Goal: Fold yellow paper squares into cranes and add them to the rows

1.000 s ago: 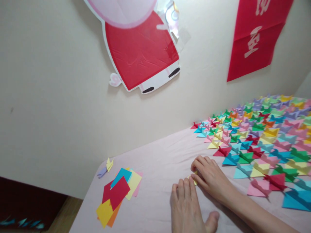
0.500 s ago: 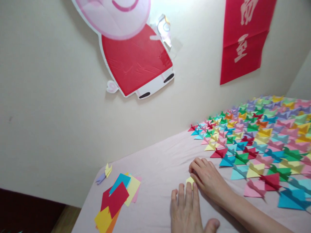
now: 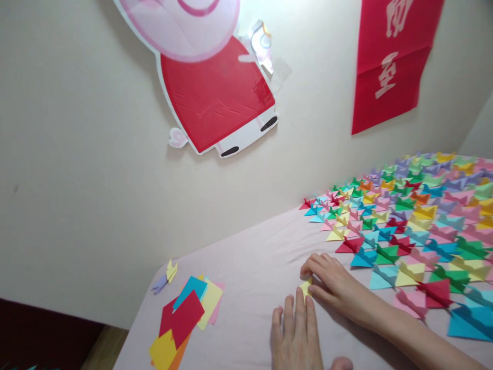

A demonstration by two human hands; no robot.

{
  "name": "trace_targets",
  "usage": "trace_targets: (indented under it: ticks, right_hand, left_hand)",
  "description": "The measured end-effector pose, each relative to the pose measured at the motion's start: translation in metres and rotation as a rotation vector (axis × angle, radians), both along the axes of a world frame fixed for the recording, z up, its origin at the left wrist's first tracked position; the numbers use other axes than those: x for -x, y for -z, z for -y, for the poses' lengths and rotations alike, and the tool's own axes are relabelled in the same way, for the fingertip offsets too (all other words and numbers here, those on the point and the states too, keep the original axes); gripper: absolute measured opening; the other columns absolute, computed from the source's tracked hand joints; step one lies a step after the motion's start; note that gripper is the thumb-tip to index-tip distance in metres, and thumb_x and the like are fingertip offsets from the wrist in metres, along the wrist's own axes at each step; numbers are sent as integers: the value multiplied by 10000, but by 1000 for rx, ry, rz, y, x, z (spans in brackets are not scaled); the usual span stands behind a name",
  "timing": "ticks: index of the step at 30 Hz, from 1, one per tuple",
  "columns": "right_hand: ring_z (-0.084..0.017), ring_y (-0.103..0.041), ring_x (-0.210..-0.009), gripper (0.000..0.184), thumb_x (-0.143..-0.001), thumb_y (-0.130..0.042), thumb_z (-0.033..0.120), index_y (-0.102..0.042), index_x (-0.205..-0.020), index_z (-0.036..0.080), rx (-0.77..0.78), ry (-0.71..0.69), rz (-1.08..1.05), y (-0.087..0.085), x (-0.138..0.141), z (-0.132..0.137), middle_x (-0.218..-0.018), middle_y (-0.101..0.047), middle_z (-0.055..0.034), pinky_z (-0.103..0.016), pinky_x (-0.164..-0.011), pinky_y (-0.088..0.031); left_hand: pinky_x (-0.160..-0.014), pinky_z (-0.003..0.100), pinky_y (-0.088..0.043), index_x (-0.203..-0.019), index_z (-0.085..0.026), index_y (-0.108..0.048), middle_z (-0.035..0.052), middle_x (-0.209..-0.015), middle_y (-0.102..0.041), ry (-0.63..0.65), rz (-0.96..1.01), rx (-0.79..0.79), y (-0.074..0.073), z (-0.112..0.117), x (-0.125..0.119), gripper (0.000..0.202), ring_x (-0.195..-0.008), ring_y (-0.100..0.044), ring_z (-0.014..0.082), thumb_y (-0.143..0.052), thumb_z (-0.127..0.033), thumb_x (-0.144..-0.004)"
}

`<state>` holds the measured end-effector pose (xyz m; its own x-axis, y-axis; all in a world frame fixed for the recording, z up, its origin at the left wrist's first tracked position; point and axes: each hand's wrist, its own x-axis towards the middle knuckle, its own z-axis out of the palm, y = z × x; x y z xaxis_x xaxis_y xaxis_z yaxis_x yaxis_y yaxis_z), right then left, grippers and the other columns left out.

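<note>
Small pale-yellow paper [image 3: 305, 288] is lying on the pink cloth [image 3: 246, 329] between the two hands; fingers are covering part of it, so its folds and full outline are escaping view. Left hand [image 3: 296, 336] is being cut off by the bottom edge; only the tip of its thumb is showing. Palms are facing down and out of sight.

Pose: left hand is lying flat and open, fingers extended away from the wearer, slightly parted, fingertips resting at the paper's near edge; it is not gripping anything visible. Right hand [image 3: 335, 280] is coming in from the lower right, forearm slanting, fingers bent, thumb touching the paper's right side. Half closed; cannot tell whether it is pinching the paper.

Surroundings: folded paper birds [image 3: 387, 254] are standing in rows at right, running out of frame. Loose coloured squares [image 3: 188, 313] are overlapping at left, lowest ones cropped. Red banner [image 3: 393, 77] is losing its top to the frame.
</note>
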<state>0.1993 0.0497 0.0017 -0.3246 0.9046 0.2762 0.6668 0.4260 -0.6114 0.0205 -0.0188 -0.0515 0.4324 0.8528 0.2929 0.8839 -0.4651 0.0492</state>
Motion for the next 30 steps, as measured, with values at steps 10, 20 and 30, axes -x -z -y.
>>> trace_targets:
  ticks: [10,20,30]
  right_hand:
    - [-237,-536,-901,125,-857,-564,94,-622,-846,204,8,59,18,8,12,-3,-925,-630,-56,-376,-796,-407]
    - [-235,-525,-849,192,-886,-466,82,-596,-823,208,-19,119,-3,18,11,-9,-864,-635,-53,-367,-749,-370]
    - [-238,-523,-921,54,-855,-570,166,-571,-886,210,-6,57,-32,11,6,-4,-947,-617,-48,-379,-819,-386]
  left_hand:
    - [-1057,578,-410,-1478,-194,-436,68,-1501,-458,50,2,126,-18,-4,1,903,-1279,-506,394,-498,-785,-799]
    - [-1011,597,-452,-1432,-184,-504,97,-1474,-477,65,33,74,-12,-7,0,915,-1226,-559,407,-396,-844,-808]
    - [-1021,600,-456,-1441,-183,-483,113,-1476,-468,66,36,104,-5,-8,1,928,-1263,-538,407,-361,-856,-813]
